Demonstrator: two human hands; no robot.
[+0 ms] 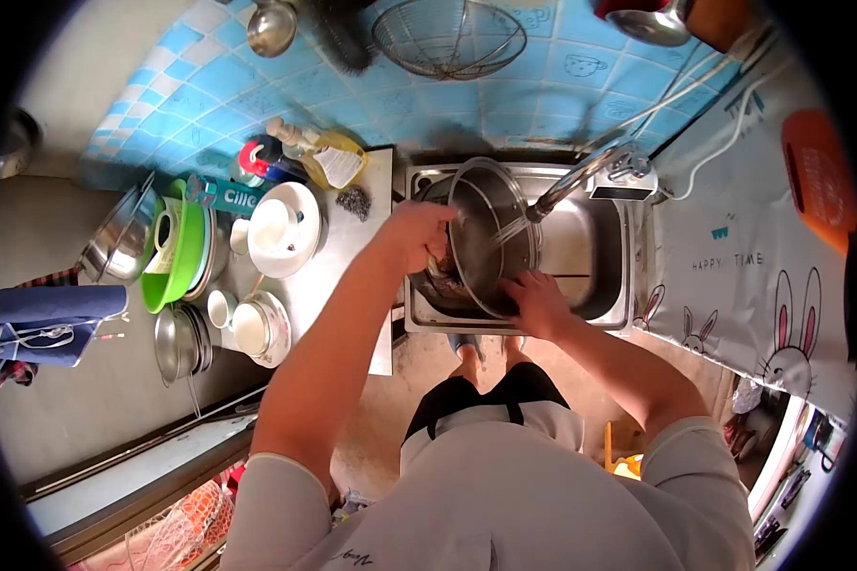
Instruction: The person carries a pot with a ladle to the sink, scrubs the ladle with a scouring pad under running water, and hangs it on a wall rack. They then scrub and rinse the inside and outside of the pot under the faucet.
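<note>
A metal pot (pixel 481 233) is tilted on its side over the sink (pixel 628 276), its open mouth facing up and to the right. Water runs from the faucet (pixel 573 181) into it. At the pot's left side, my left hand (pixel 419 236) is closed round its edge or handle; which part is hidden by the fingers. My right hand (pixel 540 303) grips the lower right of the rim, fingers bent over it. Something dark lies in the sink beneath the pot, mostly hidden.
Left of the sink are a steel scrubber (pixel 354 202), a yellow soap bottle (pixel 338 164), white bowls (pixel 272 224), a green basin (pixel 173 262) and metal bowls (pixel 176 347). A wire strainer (pixel 448 68) hangs above. A white cable (pixel 724 157) runs at the right.
</note>
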